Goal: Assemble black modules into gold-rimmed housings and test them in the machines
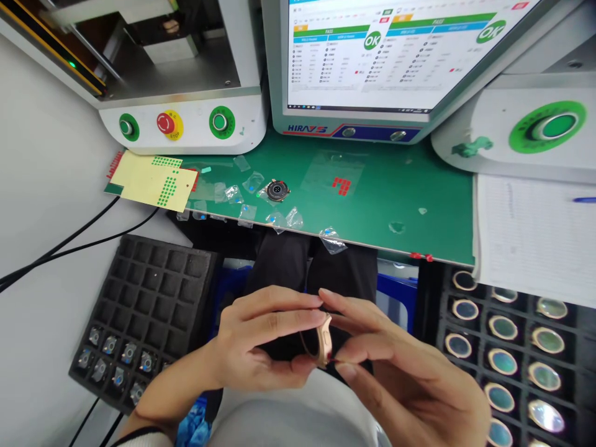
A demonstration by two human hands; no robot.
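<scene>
Gold case (322, 340) pinched edge-on between both hands, below the near edge of the green mat (419, 186), over the lap. Left hand (261, 341) closed on it, thumb beneath and fingertips on top of the rim. Right hand (395, 366) closed on the opposite side the same way, thumb and forefinger on the rim. Both grips narrow, fingertips almost meeting across the case. Inner face turned toward the left hand and hard to make out.

Judged to be a stage of turning or checking the case in hand, off the mat and out of any tray. Calls for a light, steady pinch on the rim alone, clear of either face, with a firm hold kept on one side during any release on the other.

On the mat, left of its middle: a round dark part (277, 190) amid clear film scraps (333, 239), with more scraps along the near edge. At the mat's left end, a yellow sticker sheet (153, 180) with green dots. Below the mat's left end, a black foam tray (158, 279) with small parts (114, 363) in its nearest rows. Below the mat's right end, a second tray (431, 292) holding round glassy cases (500, 326). Over the mat's right edge, a paper form (535, 242). Behind the mat, a monitor (395, 56) with green OK marks. Left of that, a machine with a red stop button (166, 123); right of it, a housing with a big green button (554, 126).
</scene>
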